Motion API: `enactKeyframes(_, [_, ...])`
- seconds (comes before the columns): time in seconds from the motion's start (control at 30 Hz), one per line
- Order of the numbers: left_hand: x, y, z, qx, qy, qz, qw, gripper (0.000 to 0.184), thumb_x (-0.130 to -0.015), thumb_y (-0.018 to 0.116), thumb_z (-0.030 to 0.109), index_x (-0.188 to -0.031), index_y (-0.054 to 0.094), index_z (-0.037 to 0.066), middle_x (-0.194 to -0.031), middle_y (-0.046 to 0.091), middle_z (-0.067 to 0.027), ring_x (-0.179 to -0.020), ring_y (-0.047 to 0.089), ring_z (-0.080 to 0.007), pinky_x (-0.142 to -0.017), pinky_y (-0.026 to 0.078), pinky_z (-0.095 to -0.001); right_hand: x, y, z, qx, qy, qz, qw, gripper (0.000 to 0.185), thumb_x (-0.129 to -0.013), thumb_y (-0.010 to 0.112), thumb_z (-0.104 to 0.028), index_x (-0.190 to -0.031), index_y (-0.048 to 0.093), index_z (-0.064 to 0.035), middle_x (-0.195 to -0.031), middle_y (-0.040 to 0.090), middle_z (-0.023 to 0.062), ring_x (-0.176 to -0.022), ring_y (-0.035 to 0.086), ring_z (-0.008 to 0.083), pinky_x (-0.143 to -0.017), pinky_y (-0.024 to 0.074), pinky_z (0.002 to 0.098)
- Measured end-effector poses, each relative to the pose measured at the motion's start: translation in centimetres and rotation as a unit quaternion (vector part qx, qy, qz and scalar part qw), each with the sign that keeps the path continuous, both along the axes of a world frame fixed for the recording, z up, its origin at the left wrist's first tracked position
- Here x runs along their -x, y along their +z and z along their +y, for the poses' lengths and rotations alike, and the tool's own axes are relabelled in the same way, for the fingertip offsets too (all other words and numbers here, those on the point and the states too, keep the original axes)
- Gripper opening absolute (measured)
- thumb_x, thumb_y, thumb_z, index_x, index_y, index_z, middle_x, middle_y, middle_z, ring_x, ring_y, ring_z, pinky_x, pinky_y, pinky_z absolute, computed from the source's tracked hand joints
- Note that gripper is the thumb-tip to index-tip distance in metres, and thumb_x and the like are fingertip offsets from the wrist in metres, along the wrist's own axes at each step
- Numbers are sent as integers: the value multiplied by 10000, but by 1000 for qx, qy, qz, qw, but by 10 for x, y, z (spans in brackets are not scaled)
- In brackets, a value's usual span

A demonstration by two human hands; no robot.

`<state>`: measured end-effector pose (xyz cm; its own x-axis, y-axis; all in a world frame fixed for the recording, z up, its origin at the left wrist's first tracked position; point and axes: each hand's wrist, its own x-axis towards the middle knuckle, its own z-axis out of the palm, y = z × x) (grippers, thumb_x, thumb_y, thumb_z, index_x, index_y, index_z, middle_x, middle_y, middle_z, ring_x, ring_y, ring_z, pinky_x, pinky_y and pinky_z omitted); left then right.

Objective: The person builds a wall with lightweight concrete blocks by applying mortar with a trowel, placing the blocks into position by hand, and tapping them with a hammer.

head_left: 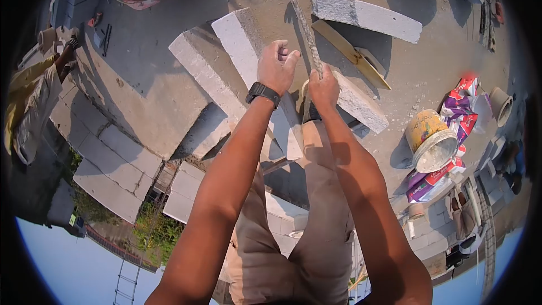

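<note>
My right hand (323, 90) is closed around the lower end of a rough, cement-crusted rod (302, 17), whose far tip bends into a hook. Just left of it, my left hand (276, 68), with a black watch (263, 94) on its wrist, hangs with loosely curled fingers and the thumb apart; nothing shows in it. Beneath and beside that hand lie long white blocks, one pale block (232, 31) and another block (195, 62) farther left. A rough-faced block (358, 101) sits right of my right hand, near a wooden board (353, 53).
Another white block (367, 17) lies beyond the board. At right stand a yellow bucket (423, 127) and purple-red bags (466, 107). A reddish tub (149, 3) is at upper left. Another person (36, 107) is at far left. Paving slabs (113, 164) lie at lower left.
</note>
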<state>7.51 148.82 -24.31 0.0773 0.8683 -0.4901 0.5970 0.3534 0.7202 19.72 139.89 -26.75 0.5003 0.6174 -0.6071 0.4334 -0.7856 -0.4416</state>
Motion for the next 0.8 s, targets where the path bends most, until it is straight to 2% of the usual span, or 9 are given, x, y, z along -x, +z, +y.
enactKeyframes(0.07, [21, 13, -21, -74, -27, 25, 997, 352, -856, 750, 205, -1137, 628, 31, -970, 644, -125, -827, 651, -215, -746, 532, -346, -20, -9, 19, 105, 47, -4, 993, 439, -902, 604, -268, -1279, 569, -44, -1096, 667, 236, -1038, 630, 409, -883, 493, 501])
enactKeyframes(0.17, [73, 15, -69, -57, -18, 62, 996, 336, -839, 741, 160, -1133, 632, 41, -940, 621, -129, -858, 633, -258, -790, 513, -373, -43, -39, -1, 62, 171, -116, 976, 594, -890, 645, -308, -1394, 469, -47, -1242, 581, 240, -1153, 562, 389, -951, 467, 473])
enactKeyframes(0.27, [116, 34, -108, 34, 1, 89, 995, 324, -834, 736, 155, -1118, 632, 38, -940, 620, -127, -863, 628, -265, -793, 503, -376, -26, -2, 0, 29, 330, -235, 914, 752, -879, 681, -359, -1482, 352, -52, -1347, 477, 254, -1250, 484, 384, -1006, 437, 457])
enactKeyframes(0.3, [126, 41, -120, 44, -1, 91, 995, 324, -832, 737, 160, -1114, 633, 39, -945, 622, -125, -852, 629, -257, -782, 505, -371, -15, 6, -4, 32, 356, -189, 915, 864, -856, 715, -411, -1518, 287, -58, -1327, 479, 275, -1227, 494, 415, -1002, 440, 473])
enactKeyframes(0.37, [143, 41, -150, 99, 26, 77, 992, 346, -829, 738, 174, -1129, 622, 49, -958, 624, -127, -855, 629, -263, -778, 509, -381, 21, 27, -4, 111, 277, -9, 954, 947, -824, 739, -454, -1526, 256, -41, -1326, 484, 265, -1230, 488, 419, -1005, 438, 481])
enactKeyframes(0.43, [155, 46, -164, 153, 50, 69, 985, 368, -826, 740, 189, -1144, 611, 58, -971, 626, -129, -858, 629, -269, -774, 513, -391, 62, 30, -24, 101, 224, 26, 969, 1061, -780, 770, -495, -1533, 202, -9, -1296, 489, 275, -1215, 492, 426, -999, 442, 491])
enactKeyframes(0.67, [189, 54, -156, 179, 64, 5, 982, 403, -844, 729, 277, -1164, 609, 64, -999, 653, -136, -839, 671, -262, -770, 539, -402, 156, 22, -57, 122, 102, -93, 983, 1175, -733, 836, -402, -1531, 91, 33, -1270, 485, 300, -1228, 487, 424, -997, 457, 488])
enactKeyframes(0.73, [203, 56, -144, 172, 76, -42, 981, 391, -864, 726, 201, -1197, 598, 41, -975, 666, -123, -833, 671, -182, -732, 555, -324, 153, 26, -49, 170, 86, -96, 977, 1188, -722, 850, -361, -1531, 73, 29, -1322, 456, 312, -1239, 485, 437, -1013, 450, 479])
enactKeyframes(0.8, [214, 57, -144, 200, 114, -76, 970, 417, -848, 737, 289, -1163, 608, 48, -992, 661, -137, -840, 668, -253, -775, 539, -383, 142, 16, -63, 173, 110, -89, 975, 1175, -719, 850, -334, -1522, 83, 49, -1395, 413, 329, -1269, 480, 440, -1039, 435, 463])
